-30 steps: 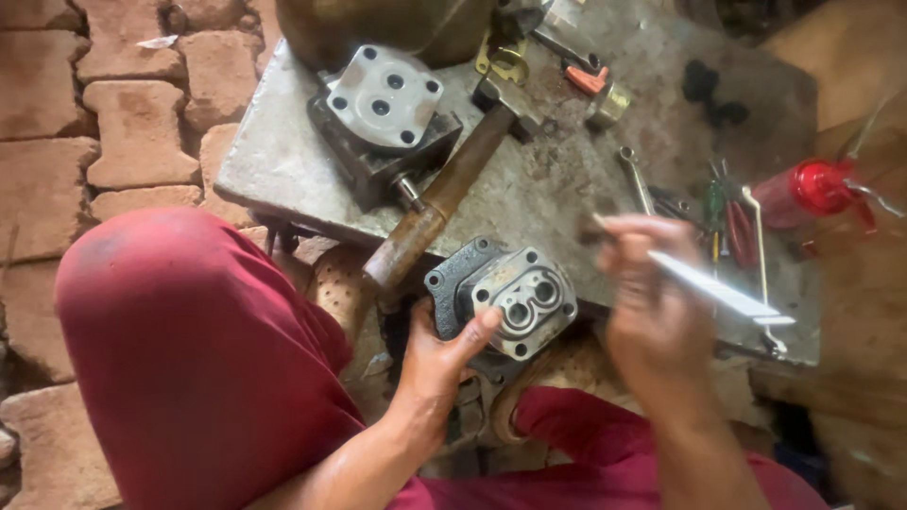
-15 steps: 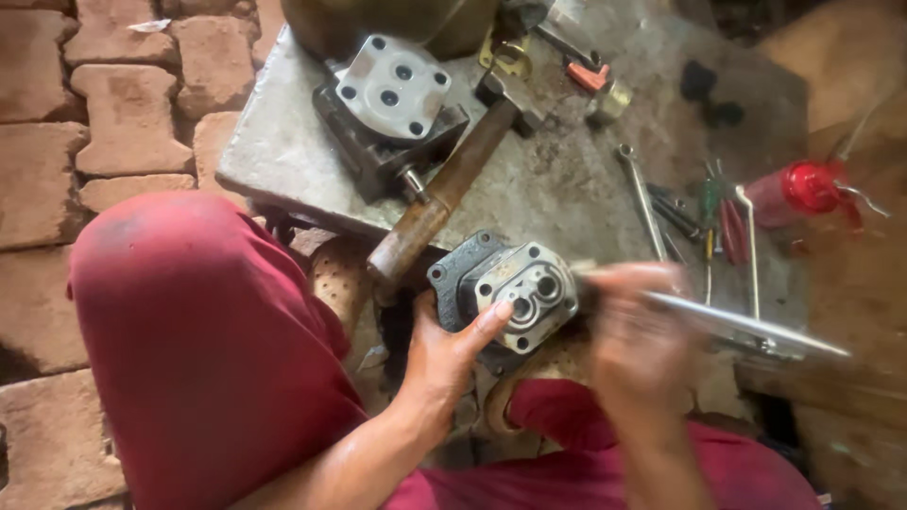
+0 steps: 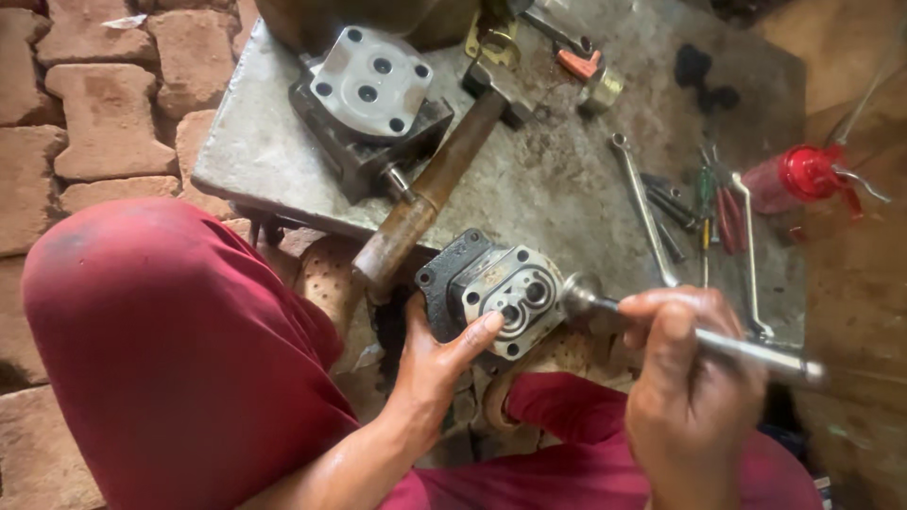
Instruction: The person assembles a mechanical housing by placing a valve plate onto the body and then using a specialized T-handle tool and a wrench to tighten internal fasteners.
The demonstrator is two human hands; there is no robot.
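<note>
My left hand (image 3: 436, 351) grips a small metal pump housing (image 3: 491, 291) from below, thumb pressed on its light-grey face with two round bores. My right hand (image 3: 690, 378) is shut on a steel socket wrench (image 3: 694, 332). The wrench's socket end touches the housing's right edge. Both hands are in front of the near edge of a worn metal work plate (image 3: 557, 179), above my knees in red trousers (image 3: 179, 349).
On the plate lie a hammer with a rusty handle (image 3: 430, 194), a bigger pump body with a grey bolted cover (image 3: 370, 85), spanners (image 3: 642, 203), screwdrivers (image 3: 718, 203) and a red oil can (image 3: 803, 175). Brick paving (image 3: 94, 94) lies at the left.
My right hand picked up the socket wrench from the plate's right side and brought its head leftwards against the housing. My left hand kept hold of the housing.
</note>
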